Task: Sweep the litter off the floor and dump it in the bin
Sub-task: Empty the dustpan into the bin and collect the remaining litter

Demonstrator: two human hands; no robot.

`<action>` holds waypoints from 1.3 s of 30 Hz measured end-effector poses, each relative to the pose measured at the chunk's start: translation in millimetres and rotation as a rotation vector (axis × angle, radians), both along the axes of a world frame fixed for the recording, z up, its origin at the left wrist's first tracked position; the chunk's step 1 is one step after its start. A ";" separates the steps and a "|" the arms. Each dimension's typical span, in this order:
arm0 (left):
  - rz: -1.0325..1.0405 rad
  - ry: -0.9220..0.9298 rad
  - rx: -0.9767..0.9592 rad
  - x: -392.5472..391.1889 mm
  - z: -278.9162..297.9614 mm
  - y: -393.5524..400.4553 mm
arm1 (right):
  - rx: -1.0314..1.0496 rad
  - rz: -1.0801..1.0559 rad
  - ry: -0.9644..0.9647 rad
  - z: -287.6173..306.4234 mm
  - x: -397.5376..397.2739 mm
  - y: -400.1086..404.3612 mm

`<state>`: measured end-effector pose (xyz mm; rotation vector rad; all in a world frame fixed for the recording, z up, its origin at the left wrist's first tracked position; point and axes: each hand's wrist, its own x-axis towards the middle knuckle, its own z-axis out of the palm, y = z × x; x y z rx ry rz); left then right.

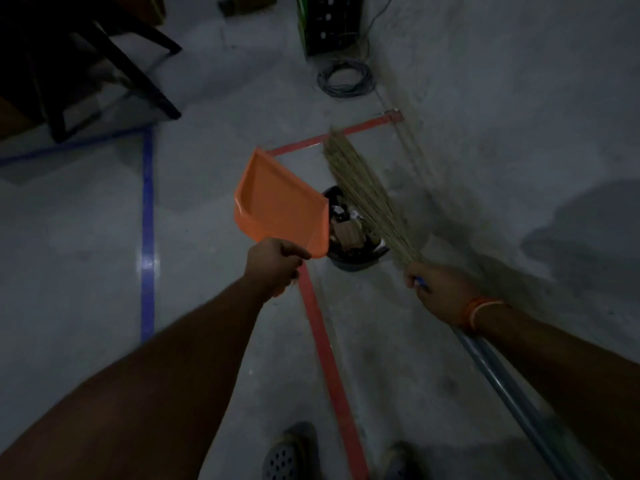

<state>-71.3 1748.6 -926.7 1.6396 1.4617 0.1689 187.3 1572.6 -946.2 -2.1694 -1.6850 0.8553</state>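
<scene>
My left hand (273,265) grips the handle of an orange dustpan (277,202), held up in the air just left of a small dark bin (356,261). The pan's inside looks bare. Inside the bin lie scraps of paper and cardboard litter (348,230). My right hand (440,292) holds a straw broom (363,192) where the bristles meet its grey pole (512,379). The bristles slant up and over the right side of the bin, hiding part of its rim.
Red tape (325,351) and blue tape (147,237) lines run across the grey floor. A dark chair (104,67) stands at the upper left. A coil of cable (344,79) and a dark crate (329,26) sit by the wall. My shoes (287,455) show below.
</scene>
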 end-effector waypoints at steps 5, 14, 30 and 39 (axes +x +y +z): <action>0.026 -0.133 0.018 -64.2 7.9 29.5 | -0.125 0.013 0.053 -2.4 -58.6 54.7; 0.091 -0.191 -0.046 -191.8 9.5 101.6 | -0.251 -0.166 0.242 -7.7 -161.9 160.7; 0.068 -0.250 -0.133 -240.3 -21.7 185.5 | -0.197 -0.534 0.254 -67.4 -244.5 287.5; 0.089 -0.289 -0.193 -278.2 -54.3 235.9 | -0.197 -0.601 0.216 -100.2 -297.4 316.0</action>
